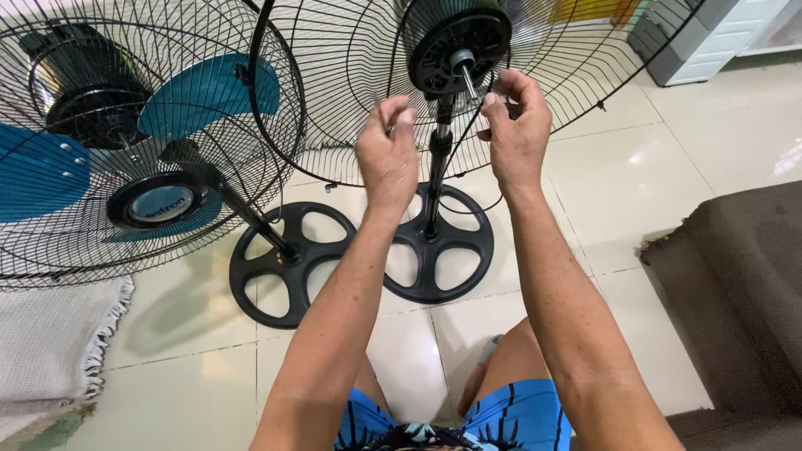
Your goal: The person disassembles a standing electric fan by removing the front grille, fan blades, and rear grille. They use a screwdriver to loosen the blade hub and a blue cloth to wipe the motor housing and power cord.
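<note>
Glossy cream ceramic floor tiles with thin grout lines reflect soft daylight. A fringed beige woven rug lies far left of the fingers; a dark brown fabric cushion edge sits lower right; grey-white plastic cabinet stands upper right.

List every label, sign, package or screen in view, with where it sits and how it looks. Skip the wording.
Round badge: centre of the front grille of the left fan, which has blue blades; a pale blue-grey disc with dark lettering inside a black ring.
No packages, signs or screens show.
The left hand and right hand are at the bare motor hub of the second fan, where no label can be seen.
</note>
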